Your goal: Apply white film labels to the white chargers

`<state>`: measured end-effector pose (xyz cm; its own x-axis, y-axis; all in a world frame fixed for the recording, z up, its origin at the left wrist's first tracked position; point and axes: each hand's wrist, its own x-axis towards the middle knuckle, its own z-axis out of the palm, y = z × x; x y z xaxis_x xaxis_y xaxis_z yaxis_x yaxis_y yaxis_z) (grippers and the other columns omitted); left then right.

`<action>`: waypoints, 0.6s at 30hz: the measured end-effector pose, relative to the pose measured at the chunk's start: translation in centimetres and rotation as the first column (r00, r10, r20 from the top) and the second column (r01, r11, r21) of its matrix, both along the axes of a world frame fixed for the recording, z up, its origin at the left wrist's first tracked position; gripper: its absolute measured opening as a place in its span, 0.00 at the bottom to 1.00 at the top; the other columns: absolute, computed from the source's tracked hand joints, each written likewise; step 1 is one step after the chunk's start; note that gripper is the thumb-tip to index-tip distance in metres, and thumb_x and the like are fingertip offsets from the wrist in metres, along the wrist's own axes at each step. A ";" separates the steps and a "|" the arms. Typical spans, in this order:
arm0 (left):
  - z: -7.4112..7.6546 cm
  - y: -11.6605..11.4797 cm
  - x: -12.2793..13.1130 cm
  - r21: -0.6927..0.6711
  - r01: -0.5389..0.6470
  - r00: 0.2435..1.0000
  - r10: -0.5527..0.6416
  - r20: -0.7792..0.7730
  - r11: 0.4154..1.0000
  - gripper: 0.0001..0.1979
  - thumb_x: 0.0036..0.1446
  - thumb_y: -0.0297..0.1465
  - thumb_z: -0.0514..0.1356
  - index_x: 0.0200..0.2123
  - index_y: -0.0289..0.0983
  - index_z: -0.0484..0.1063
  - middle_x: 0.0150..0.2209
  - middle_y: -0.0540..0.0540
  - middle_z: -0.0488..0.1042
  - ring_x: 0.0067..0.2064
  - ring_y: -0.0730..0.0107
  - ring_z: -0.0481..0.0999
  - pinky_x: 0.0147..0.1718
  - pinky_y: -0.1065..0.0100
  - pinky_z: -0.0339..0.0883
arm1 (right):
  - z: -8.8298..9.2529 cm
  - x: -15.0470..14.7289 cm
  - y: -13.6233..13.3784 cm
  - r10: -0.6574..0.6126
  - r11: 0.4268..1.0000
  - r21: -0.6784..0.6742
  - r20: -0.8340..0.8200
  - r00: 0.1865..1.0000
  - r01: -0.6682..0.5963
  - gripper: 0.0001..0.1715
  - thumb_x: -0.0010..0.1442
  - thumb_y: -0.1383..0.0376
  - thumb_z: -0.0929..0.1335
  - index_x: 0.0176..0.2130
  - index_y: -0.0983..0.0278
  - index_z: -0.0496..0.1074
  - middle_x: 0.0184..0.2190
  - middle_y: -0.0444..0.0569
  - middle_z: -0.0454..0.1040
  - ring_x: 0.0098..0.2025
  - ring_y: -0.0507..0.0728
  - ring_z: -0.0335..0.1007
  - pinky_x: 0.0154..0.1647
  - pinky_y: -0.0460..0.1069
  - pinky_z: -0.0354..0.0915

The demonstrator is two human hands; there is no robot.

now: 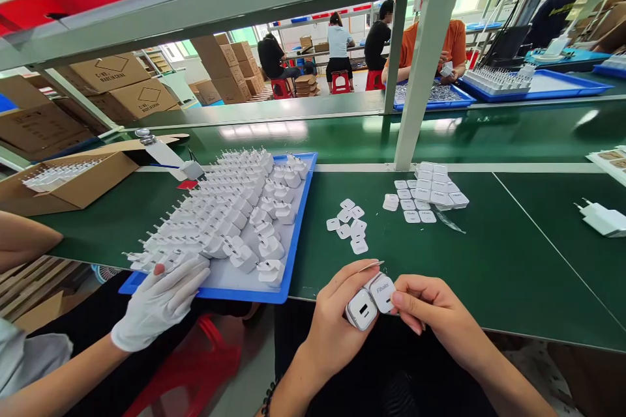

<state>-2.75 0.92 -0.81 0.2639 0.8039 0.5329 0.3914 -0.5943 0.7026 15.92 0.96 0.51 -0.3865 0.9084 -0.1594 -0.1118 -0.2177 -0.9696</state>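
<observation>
My left hand (337, 313) is wrapped round two white wall chargers, held side by side with their end faces toward me. One charger (362, 310) shows a dark USB slot and a smaller port. Over the end of the other lies a white face plate (381, 292) printed with grey lettering. A thin flat piece (372, 266) sticks out by my left index finger, seen almost edge-on. My right hand (430, 303) pinches the lower right edge of the lettered plate with thumb and forefinger. Loose white face plates (358, 245) lie on the green bench beyond my hands.
A blue tray (293, 254) full of white chargers (235, 208) stands at left, a co-worker's gloved hand (161, 303) at its near edge. Stacked plates (435, 184) lie farther back. One charger (604, 218) lies at right. A metal post (420, 65) rises behind the bench.
</observation>
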 end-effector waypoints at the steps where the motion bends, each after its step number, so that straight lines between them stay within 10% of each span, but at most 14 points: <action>1: 0.0 0.0 0.0 0.004 0.005 1.000 -0.005 -0.004 1.000 0.24 0.54 0.20 0.65 0.54 0.40 0.73 0.53 0.40 0.77 0.52 0.60 0.80 0.52 0.62 0.77 | 0.0 0.0 0.0 0.005 1.000 0.000 0.001 1.000 -0.005 0.24 0.59 0.48 0.70 0.25 0.64 0.72 0.14 0.39 0.60 0.21 0.50 0.48 0.26 0.48 0.46; 18: 0.0 0.3 -0.7 0.060 0.115 0.990 -0.110 -0.085 0.992 0.20 0.58 0.22 0.63 0.53 0.39 0.72 0.53 0.38 0.78 0.52 0.60 0.80 0.50 0.62 0.78 | -0.1 0.1 0.4 0.046 0.985 -0.163 -0.055 0.997 -0.054 0.23 0.55 0.50 0.72 0.21 0.64 0.68 0.13 0.37 0.58 0.18 0.47 0.45 0.23 0.47 0.42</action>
